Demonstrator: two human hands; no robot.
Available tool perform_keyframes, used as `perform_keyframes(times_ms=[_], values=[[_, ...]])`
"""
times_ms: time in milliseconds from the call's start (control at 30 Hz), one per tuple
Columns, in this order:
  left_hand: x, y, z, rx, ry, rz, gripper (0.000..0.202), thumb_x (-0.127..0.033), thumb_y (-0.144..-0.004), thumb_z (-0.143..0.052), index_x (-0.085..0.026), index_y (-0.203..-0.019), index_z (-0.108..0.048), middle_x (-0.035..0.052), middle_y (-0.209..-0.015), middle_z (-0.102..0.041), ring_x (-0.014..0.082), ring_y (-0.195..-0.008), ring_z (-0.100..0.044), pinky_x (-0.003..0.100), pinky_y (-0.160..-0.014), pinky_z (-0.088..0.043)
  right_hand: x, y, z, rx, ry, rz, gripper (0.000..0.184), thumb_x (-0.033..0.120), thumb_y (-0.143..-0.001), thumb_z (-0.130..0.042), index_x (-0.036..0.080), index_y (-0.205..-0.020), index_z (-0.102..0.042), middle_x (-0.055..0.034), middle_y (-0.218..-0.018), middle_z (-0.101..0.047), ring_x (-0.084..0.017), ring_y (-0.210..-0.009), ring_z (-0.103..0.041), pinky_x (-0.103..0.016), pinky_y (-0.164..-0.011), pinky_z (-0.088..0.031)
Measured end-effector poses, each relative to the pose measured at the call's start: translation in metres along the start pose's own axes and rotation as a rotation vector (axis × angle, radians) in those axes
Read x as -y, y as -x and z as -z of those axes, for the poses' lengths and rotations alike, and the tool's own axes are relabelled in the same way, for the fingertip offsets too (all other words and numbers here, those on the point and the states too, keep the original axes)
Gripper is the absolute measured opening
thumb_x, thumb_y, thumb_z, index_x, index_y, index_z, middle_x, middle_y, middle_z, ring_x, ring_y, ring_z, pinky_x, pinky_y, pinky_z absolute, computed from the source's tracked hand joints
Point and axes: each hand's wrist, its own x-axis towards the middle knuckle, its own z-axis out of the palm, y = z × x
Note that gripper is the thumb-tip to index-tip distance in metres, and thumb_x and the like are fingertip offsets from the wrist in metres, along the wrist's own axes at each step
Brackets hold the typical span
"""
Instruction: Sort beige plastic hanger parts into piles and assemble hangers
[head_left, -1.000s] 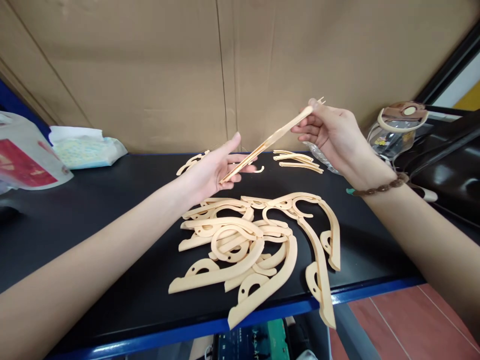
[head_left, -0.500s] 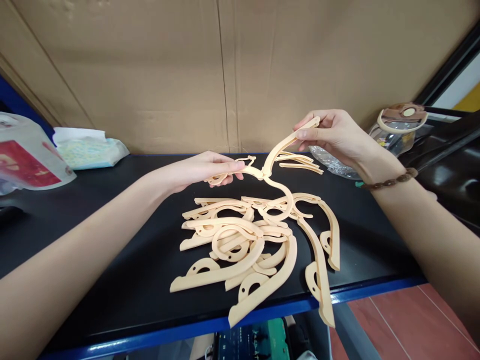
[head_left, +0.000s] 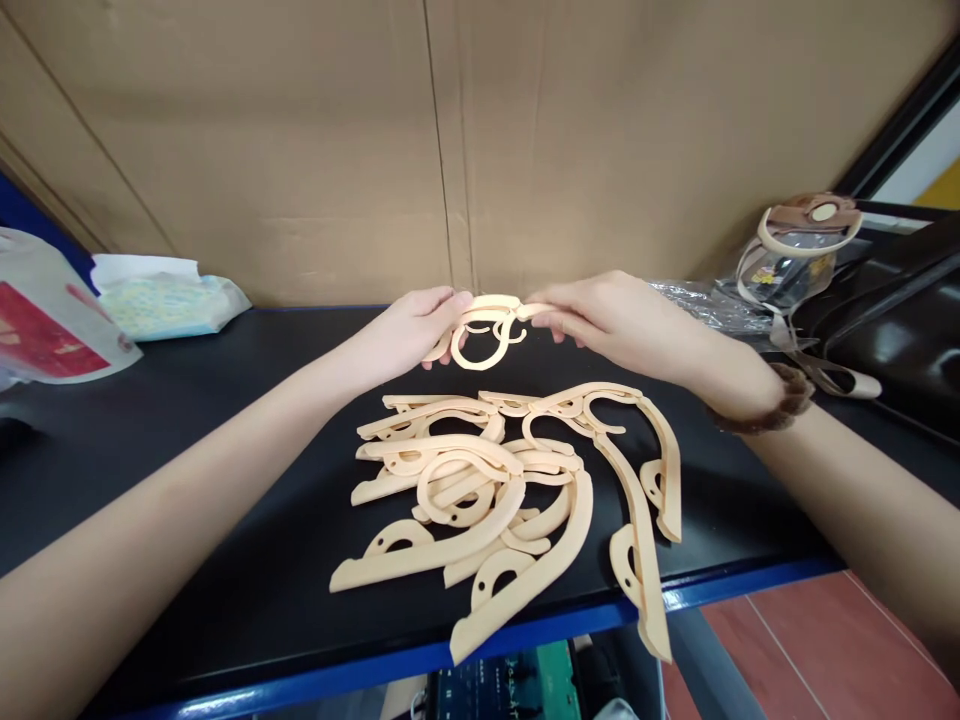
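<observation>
Both my hands grip one cream folding hanger (head_left: 491, 303) above the back of the black table. My left hand (head_left: 420, 335) pinches its left arm, thumb on top. The right arm is in the fingers of my right hand (head_left: 600, 315), seen from the back. Between my hands the hanger's curved hook (head_left: 480, 362) hangs down. Nearer to me lies a heap of cream folding hangers (head_left: 472, 490), overlapping one another. Two arms of the heap (head_left: 651, 570) point toward the front edge at the right.
A tissue pack (head_left: 172, 300) and a white-and-red plastic bag (head_left: 60, 310) stand at the left. At the right are a clear bottle with a brown lid (head_left: 799, 250), crinkled clear plastic (head_left: 697, 305) and a black bag (head_left: 900, 320). Cardboard (head_left: 300, 150) walls the back; a blue edge (head_left: 375, 665) runs along the front.
My right hand has come down and closer to my left, bringing the raised hanger arm down level. The hook now hangs between my hands. The heap lies as before.
</observation>
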Motion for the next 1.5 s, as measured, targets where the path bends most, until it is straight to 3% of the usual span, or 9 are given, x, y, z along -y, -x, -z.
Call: perform_keyframes(times_ms=[133, 333, 467, 600, 767, 1000, 1167, 1300, 1500], values=[[-0.008, 0.003, -0.003, 0.017, 0.040, 0.099, 0.036, -0.053, -0.071, -0.073, -0.022, -0.076, -0.055, -0.0035, -0.058, -0.052, 0.0097, -0.047, -0.044, 0.024, -0.046, -0.034, 0.007, 0.002, -0.011, -0.176, 0.257, -0.048, 0.037, 0.044, -0.101, -0.036, 0.020, -0.110, -0.062, -0.0083, -0.085, -0.069, -0.017, -0.062, -0.052, -0.031, -0.058, -0.021], [-0.019, 0.008, -0.004, 0.120, 0.128, 0.139, 0.023, -0.042, -0.075, -0.070, -0.022, -0.078, -0.059, -0.0056, -0.053, -0.044, 0.0044, -0.040, -0.028, 0.024, -0.045, -0.021, 0.000, 0.007, -0.012, -0.125, 0.423, 0.099, 0.028, 0.031, -0.101, -0.034, 0.019, -0.099, -0.059, -0.0089, -0.091, -0.066, -0.014, -0.055, -0.041, -0.034, -0.056, -0.013], [-0.017, 0.006, -0.003, 0.018, -0.033, 0.170, 0.030, -0.036, -0.066, -0.073, -0.022, -0.064, -0.048, -0.0057, -0.052, -0.044, 0.0067, -0.042, -0.033, 0.025, -0.048, -0.023, -0.002, 0.007, -0.013, -0.071, 0.419, 0.168, 0.020, 0.023, -0.099, -0.038, 0.019, -0.099, -0.058, -0.0063, -0.084, -0.064, -0.014, -0.055, -0.041, -0.034, -0.056, -0.015], [-0.014, 0.003, 0.003, -0.023, -0.217, 0.009, 0.029, -0.038, -0.063, -0.074, -0.022, -0.063, -0.050, -0.0034, -0.058, -0.051, 0.0097, -0.047, -0.038, 0.027, -0.050, -0.026, -0.005, 0.002, -0.012, -0.006, 0.187, 0.109, 0.023, 0.024, -0.099, -0.038, 0.020, -0.087, -0.057, -0.0021, -0.071, -0.060, -0.013, -0.054, -0.045, -0.030, -0.056, -0.024], [-0.016, 0.002, 0.014, -0.115, -0.273, 0.035, 0.038, -0.044, -0.062, -0.074, -0.023, -0.058, -0.043, -0.0031, -0.054, -0.044, 0.0114, -0.047, -0.034, 0.029, -0.049, -0.023, -0.052, -0.007, -0.013, -0.132, -0.194, -0.227, 0.040, 0.046, -0.100, -0.033, 0.022, -0.086, -0.061, -0.0001, -0.063, -0.058, -0.014, -0.052, -0.050, -0.030, -0.062, -0.038], [-0.015, 0.004, -0.003, -0.021, -0.260, 0.131, 0.046, -0.059, -0.062, -0.071, -0.024, -0.052, -0.042, -0.0035, -0.050, -0.035, 0.0126, -0.046, -0.034, 0.029, -0.049, -0.020, -0.129, -0.006, -0.043, -0.214, 0.102, -0.228, 0.037, 0.032, -0.096, -0.036, 0.017, -0.117, -0.063, -0.0135, -0.106, -0.060, -0.024, -0.094, -0.058, -0.040, -0.086, -0.045], [-0.020, 0.009, -0.014, -0.024, -0.397, -0.026, 0.051, -0.058, -0.065, -0.068, -0.023, -0.054, -0.032, -0.0048, -0.052, -0.034, 0.0121, -0.050, -0.032, 0.030, -0.052, -0.023, -0.091, -0.009, -0.041, -0.244, 0.120, -0.190, 0.035, 0.038, -0.098, -0.033, 0.018, -0.089, -0.061, -0.0119, -0.092, -0.060, -0.025, -0.091, -0.056, -0.040, -0.085, -0.043], [-0.014, 0.010, -0.014, -0.060, -0.149, -0.160, 0.028, -0.041, -0.078, -0.056, -0.023, -0.065, -0.039, -0.0033, -0.059, -0.045, 0.0138, -0.055, -0.042, 0.030, -0.054, -0.031, -0.041, -0.011, -0.035, -0.265, -0.069, -0.065, 0.032, 0.030, -0.097, -0.032, 0.022, -0.069, -0.045, -0.0051, -0.075, -0.055, -0.019, -0.074, -0.052, -0.035, -0.075, -0.040], [-0.005, 0.009, -0.015, -0.213, 0.151, -0.422, 0.028, -0.025, -0.096, -0.030, -0.021, -0.090, -0.057, 0.0031, -0.094, -0.065, 0.0162, -0.088, -0.060, 0.030, -0.080, -0.045, 0.010, -0.006, -0.040, -0.196, -0.683, -0.021, 0.021, 0.039, -0.098, -0.040, 0.023, -0.102, -0.053, -0.0018, -0.096, -0.062, -0.015, -0.086, -0.056, -0.030, -0.080, -0.042]])
